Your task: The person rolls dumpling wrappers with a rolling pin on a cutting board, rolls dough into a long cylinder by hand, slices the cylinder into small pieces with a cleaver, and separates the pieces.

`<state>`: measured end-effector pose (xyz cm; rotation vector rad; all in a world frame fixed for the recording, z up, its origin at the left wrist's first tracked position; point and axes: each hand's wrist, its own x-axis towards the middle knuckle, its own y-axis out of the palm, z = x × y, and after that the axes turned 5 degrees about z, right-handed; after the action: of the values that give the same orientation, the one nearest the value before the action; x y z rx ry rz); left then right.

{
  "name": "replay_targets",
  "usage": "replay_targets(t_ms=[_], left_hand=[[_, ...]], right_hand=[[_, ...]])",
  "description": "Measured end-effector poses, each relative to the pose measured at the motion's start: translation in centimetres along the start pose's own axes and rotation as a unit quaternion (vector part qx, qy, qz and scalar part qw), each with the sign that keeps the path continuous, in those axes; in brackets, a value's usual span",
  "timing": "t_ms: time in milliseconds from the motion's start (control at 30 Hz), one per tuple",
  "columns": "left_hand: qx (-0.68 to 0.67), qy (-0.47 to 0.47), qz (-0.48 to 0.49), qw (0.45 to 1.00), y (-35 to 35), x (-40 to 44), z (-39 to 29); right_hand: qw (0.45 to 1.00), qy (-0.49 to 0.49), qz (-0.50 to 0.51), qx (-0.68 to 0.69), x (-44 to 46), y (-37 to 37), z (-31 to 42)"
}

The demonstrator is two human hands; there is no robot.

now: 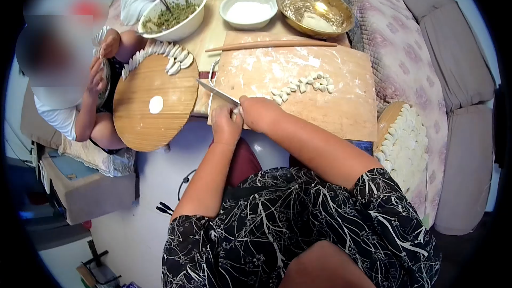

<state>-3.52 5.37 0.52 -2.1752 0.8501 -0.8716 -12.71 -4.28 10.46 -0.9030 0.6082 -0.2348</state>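
My right hand is closed round the handle of a knife, its blade pointing away to the upper left past the edge of the wooden board. Close against it, my left hand is closed over a small pale bit of dough, mostly hidden by the fingers. Both hands are at the board's near left corner. Several small cut dough pieces lie in a loose curve on the floury board. Along its far side rests a long rolling pin.
Left of the board, a round wooden tray carries dumplings and one flat wrapper; a person sits beside it. Behind stand a bowl of green filling, a flour bowl and a golden basin. More dumplings lie at right.
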Motion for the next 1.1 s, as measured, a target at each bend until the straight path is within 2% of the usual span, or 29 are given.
replay_targets(t_ms=[200,267,333,400,467,533,567,600,633,700,900,967,1000,1067,1100], left_hand=[[-0.024,-0.001,0.030,0.999,-0.1,-0.1,0.2],[-0.043,-0.053,0.041,0.997,-0.2,-0.1,-0.2],[-0.052,-0.068,0.050,0.995,-0.1,0.1,-0.4],[-0.062,-0.082,0.059,0.993,0.1,0.3,-0.5],[-0.106,-0.119,0.087,0.983,0.2,0.5,-0.6],[-0.063,-0.082,0.083,0.991,0.7,0.6,-0.1],[-0.021,-0.044,0.078,0.996,0.9,0.7,0.1],[-0.020,-0.043,0.080,0.996,1.0,0.7,0.1],[-0.049,-0.059,0.083,0.994,1.2,0.8,-0.1],[-0.077,-0.072,0.088,0.991,1.5,1.0,-0.3],[-0.119,-0.096,0.119,0.981,1.7,1.9,-1.0],[-0.145,-0.007,0.071,0.987,3.2,1.6,0.5],[-0.144,-0.005,0.071,0.987,2.8,1.7,0.0],[0.044,0.092,0.096,0.990,1.5,1.8,-1.7],[0.024,0.113,0.105,0.988,1.8,2.0,-1.9]], right_hand=[[0.997,-0.039,-0.059,0.044,-1.2,0.2,-2.8],[0.994,-0.019,-0.066,0.088,-2.9,-1.2,-3.4],[0.989,0.016,-0.090,0.116,-5.3,-3.5,-4.3],[0.970,0.029,-0.184,0.154,-6.4,-3.7,-7.3],[0.930,0.007,-0.342,0.137,-7.0,-3.0,-11.5],[0.903,0.016,-0.420,0.088,-7.9,-3.0,-15.5],[0.906,0.059,-0.415,0.057,-8.5,-3.0,-17.4],[0.907,0.103,-0.408,0.027,-9.0,-3.0,-19.1],[0.906,0.105,-0.410,0.029,-9.5,-2.9,-20.4],[0.899,0.209,-0.383,-0.029,-10.4,-2.6,-22.5],[0.883,0.244,-0.388,-0.102,-11.1,-1.2,-26.8],[0.884,0.253,-0.376,-0.112,-11.1,-1.1,-26.8],[0.887,0.263,-0.361,-0.113,-11.1,-1.2,-26.7],[0.890,0.274,-0.345,-0.113,-10.8,-0.9,-26.7],[0.875,0.259,-0.379,-0.152,-10.6,-0.6,-26.5]])
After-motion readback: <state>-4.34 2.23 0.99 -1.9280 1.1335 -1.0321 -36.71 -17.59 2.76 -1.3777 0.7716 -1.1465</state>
